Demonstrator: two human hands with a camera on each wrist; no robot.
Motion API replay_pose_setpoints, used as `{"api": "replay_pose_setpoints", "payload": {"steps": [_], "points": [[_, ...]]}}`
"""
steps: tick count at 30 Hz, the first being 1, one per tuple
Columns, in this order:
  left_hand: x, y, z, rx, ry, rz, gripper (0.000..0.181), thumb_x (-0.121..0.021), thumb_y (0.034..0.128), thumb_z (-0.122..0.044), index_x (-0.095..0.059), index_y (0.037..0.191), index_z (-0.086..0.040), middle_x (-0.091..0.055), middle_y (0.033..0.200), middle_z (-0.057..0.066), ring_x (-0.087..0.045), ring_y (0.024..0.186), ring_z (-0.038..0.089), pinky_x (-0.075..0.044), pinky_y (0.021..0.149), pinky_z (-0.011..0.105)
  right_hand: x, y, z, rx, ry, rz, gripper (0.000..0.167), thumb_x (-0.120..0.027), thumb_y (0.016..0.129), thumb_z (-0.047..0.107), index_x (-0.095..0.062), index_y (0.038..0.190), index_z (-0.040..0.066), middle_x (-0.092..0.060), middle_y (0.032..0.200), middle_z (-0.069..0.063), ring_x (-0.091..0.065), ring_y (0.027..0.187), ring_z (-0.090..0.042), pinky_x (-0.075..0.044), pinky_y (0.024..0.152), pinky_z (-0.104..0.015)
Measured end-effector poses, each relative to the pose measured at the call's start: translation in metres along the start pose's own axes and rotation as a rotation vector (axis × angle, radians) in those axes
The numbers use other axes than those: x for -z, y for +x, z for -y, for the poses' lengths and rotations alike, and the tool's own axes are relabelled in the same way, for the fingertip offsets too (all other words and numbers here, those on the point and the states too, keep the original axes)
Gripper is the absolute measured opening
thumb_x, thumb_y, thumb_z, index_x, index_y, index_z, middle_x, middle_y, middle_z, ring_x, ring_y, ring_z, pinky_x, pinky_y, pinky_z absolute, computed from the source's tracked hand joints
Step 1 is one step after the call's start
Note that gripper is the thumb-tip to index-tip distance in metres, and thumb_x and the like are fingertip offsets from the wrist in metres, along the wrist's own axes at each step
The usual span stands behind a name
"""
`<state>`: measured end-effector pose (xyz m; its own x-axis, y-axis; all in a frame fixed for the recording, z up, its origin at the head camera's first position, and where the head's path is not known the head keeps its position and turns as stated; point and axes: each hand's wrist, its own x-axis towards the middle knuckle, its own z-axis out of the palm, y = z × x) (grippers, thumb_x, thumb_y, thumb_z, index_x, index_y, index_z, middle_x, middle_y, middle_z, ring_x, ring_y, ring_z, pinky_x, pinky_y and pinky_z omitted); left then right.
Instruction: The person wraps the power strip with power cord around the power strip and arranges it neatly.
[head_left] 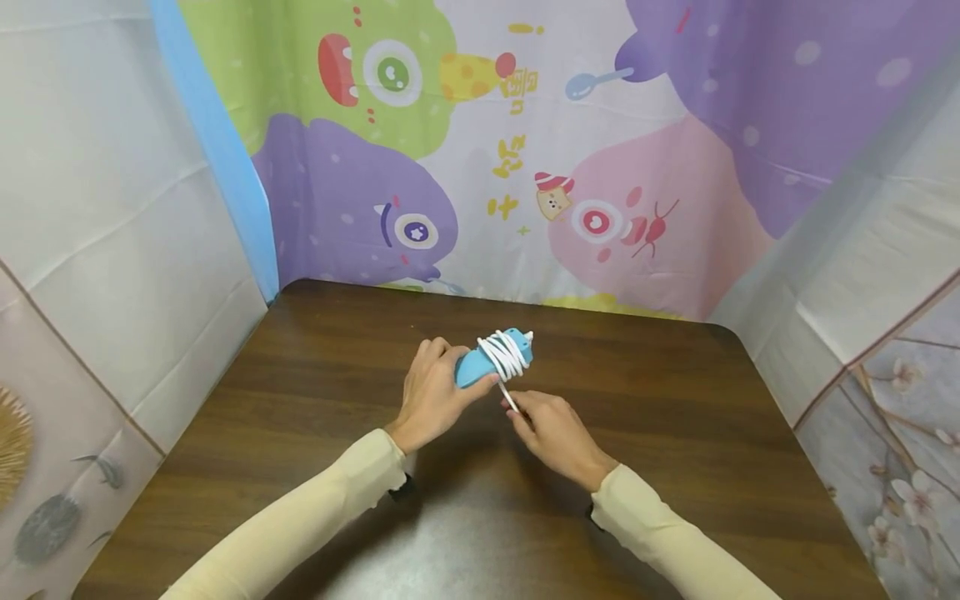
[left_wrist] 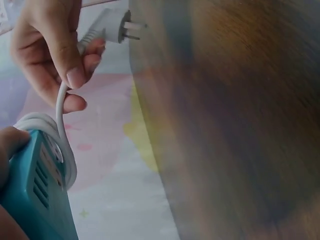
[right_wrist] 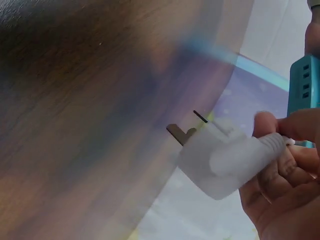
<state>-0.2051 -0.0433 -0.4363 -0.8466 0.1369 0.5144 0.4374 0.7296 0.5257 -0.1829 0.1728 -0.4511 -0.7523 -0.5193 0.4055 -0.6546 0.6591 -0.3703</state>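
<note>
My left hand point(head_left: 433, 387) grips a blue power strip point(head_left: 471, 368) above the table, thumb on the near side and fingers on the far side. White cord point(head_left: 504, 357) is wound several turns around the strip's far end. Below it, my right hand point(head_left: 557, 432) pinches the loose length of cord. In the left wrist view the slots of the power strip point(left_wrist: 42, 187) show, and the cord point(left_wrist: 61, 112) runs up between the right thumb and fingers. Past those fingers sticks out a white plug point(right_wrist: 220, 160) with bare metal prongs, apart from the table.
Beneath both hands lies a dark wooden table point(head_left: 315, 358). A curtain printed with cartoon monsters point(head_left: 510, 250) hangs along its back edge. Pale cloth panels stand at the left point(head_left: 112, 208) and right point(head_left: 847, 292).
</note>
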Motion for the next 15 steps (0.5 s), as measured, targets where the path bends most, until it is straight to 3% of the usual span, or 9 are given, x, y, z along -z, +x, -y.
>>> {"api": "replay_pose_setpoints", "payload": {"steps": [3, 7, 11, 15], "points": [[-0.001, -0.001, 0.001, -0.067, 0.057, 0.015, 0.059, -0.083, 0.0831, -0.052, -0.073, 0.112, -0.001, -0.055, 0.091, 0.005, -0.045, 0.084, 0.022, -0.038, 0.068, 0.033, 0.001, 0.0, 0.005, 0.04, -0.038, 0.028, 0.003, -0.068, 0.098, 0.006, -0.07, 0.1, 0.007, -0.063, 0.086, 0.005, -0.057, 0.073, -0.006, -0.05, 0.064, -0.026], [-0.001, -0.002, 0.004, -0.146, 0.135, 0.097, 0.059, -0.081, 0.0837, -0.054, -0.074, 0.11, -0.003, -0.054, 0.091, 0.005, -0.043, 0.082, 0.021, -0.036, 0.068, 0.033, 0.005, -0.002, 0.009, 0.109, -0.144, 0.044, 0.002, -0.069, 0.097, 0.007, -0.069, 0.095, 0.008, -0.055, 0.077, 0.007, -0.049, 0.065, -0.007, -0.046, 0.059, -0.027], [-0.001, -0.003, 0.007, -0.185, 0.193, 0.193, 0.062, -0.08, 0.084, -0.057, -0.074, 0.114, -0.003, -0.053, 0.092, 0.004, -0.041, 0.081, 0.02, -0.035, 0.068, 0.032, 0.009, -0.002, 0.008, 0.205, -0.295, 0.041, 0.004, -0.074, 0.092, 0.009, -0.072, 0.095, 0.009, -0.061, 0.079, 0.005, -0.05, 0.065, -0.008, -0.045, 0.062, -0.032], [-0.001, -0.003, 0.01, -0.233, 0.239, 0.261, 0.061, -0.081, 0.0812, -0.059, -0.075, 0.107, -0.004, -0.052, 0.088, 0.002, -0.039, 0.078, 0.019, -0.034, 0.067, 0.031, 0.012, -0.002, 0.006, 0.3, -0.382, 0.025, 0.008, -0.08, 0.088, 0.012, -0.072, 0.089, 0.011, -0.063, 0.08, 0.004, -0.053, 0.065, -0.01, -0.041, 0.067, -0.033]]}}
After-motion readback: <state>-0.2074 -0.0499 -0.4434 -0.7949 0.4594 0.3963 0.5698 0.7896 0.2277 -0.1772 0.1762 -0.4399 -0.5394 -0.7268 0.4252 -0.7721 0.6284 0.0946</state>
